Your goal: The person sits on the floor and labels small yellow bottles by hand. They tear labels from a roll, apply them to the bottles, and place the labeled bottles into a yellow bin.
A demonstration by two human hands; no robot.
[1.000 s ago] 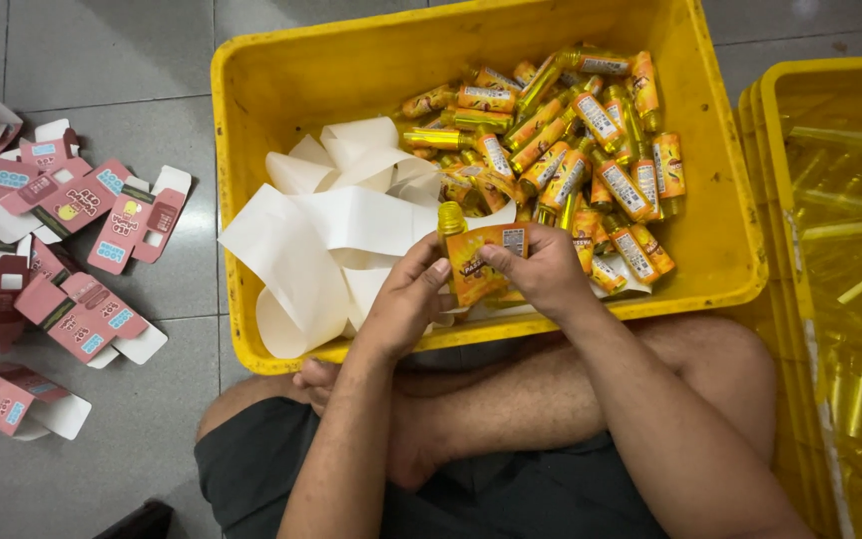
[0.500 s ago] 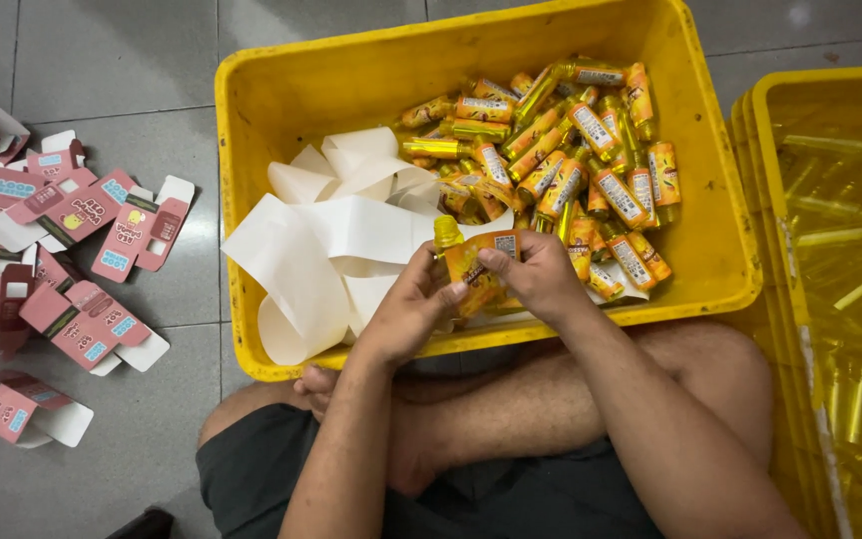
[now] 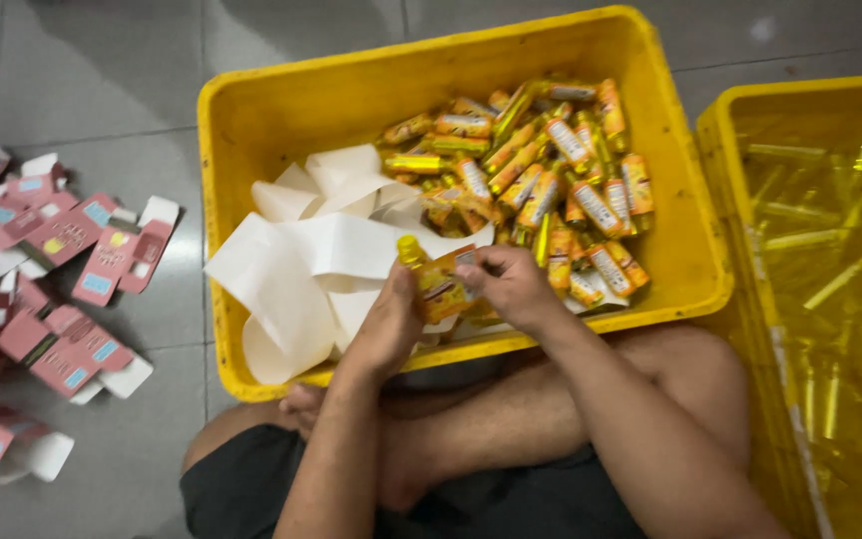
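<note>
A small yellow-capped bottle (image 3: 429,274) with an orange label is held between both hands over the front edge of a yellow crate (image 3: 281,110). My left hand (image 3: 388,324) grips its lower part. The fingers of my right hand (image 3: 511,284) press on the label at its right side. A pile of several labelled yellow bottles (image 3: 541,170) fills the crate's right half. White strips of backing paper (image 3: 301,269) lie curled in its left half.
Many pink and white cartons (image 3: 52,289), some open, lie scattered on the grey tiled floor at the left. A second yellow crate (image 3: 820,279) with yellow tubes inside stands at the right. My crossed legs (image 3: 511,419) are in front of the crate.
The camera has shifted a little. Both hands stay on the bottle, which now stands more upright with its cap showing above my left hand.
</note>
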